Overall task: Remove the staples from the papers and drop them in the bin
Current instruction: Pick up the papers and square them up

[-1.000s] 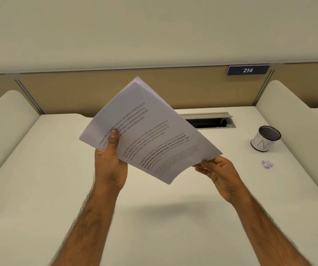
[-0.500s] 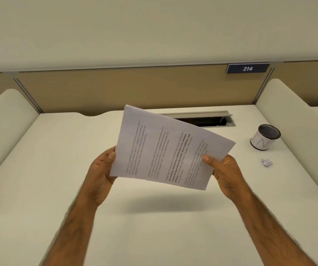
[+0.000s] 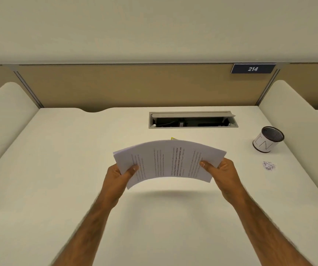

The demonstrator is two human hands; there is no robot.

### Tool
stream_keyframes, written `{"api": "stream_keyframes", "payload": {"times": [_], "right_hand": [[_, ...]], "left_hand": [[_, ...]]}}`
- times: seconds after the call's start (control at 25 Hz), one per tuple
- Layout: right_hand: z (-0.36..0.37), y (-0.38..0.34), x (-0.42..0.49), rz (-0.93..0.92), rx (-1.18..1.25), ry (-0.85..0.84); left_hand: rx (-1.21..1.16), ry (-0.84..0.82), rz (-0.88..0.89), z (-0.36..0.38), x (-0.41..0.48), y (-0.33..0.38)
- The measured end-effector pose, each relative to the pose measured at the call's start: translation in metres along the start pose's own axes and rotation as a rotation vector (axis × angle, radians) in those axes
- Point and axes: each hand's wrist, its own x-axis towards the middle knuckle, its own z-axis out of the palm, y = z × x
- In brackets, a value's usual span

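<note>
A stack of printed white papers (image 3: 168,160) hangs just above the desk, bowed upward in the middle, text running sideways. My left hand (image 3: 118,176) grips its left edge, thumb on top. My right hand (image 3: 222,173) grips the right edge the same way. A small round mesh bin (image 3: 268,139) with a white label stands on the desk at the right. A little pile of silvery staples (image 3: 268,166) lies on the desk in front of the bin. I cannot make out any staple in the papers.
A small yellow tip (image 3: 173,139) pokes out behind the papers' far edge. An open cable hatch (image 3: 192,120) is set into the white desk (image 3: 58,169) at the back. Rounded white dividers (image 3: 2,116) flank both sides; a tan panel with a "214" sign (image 3: 252,68) stands behind.
The papers have swung from a steep tilt up in the air down to nearly flat and low over the desk. Both hands dropped with them and now hold opposite edges, bowing the sheets.
</note>
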Motion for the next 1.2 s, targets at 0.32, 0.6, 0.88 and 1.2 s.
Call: {"api": "stream_keyframes", "payload": {"times": [0.32, 0.6, 0.88, 1.2], "right_hand": [[0.009, 0.014, 0.007, 0.011, 0.005, 0.036], [0.009, 0.037, 0.006, 0.062, 0.022, 0.034], [0.015, 0.034, 0.006, 0.040, 0.051, 0.117], [0.018, 0.037, 0.005, 0.042, 0.014, 0.080]], "left_hand": [[-0.019, 0.051, 0.042, 0.006, 0.009, -0.014], [0.061, -0.023, -0.015, -0.001, 0.008, -0.044], [0.094, -0.033, -0.013, -0.003, 0.014, -0.042], [0.032, -0.076, -0.052, -0.007, 0.017, -0.051]]}}
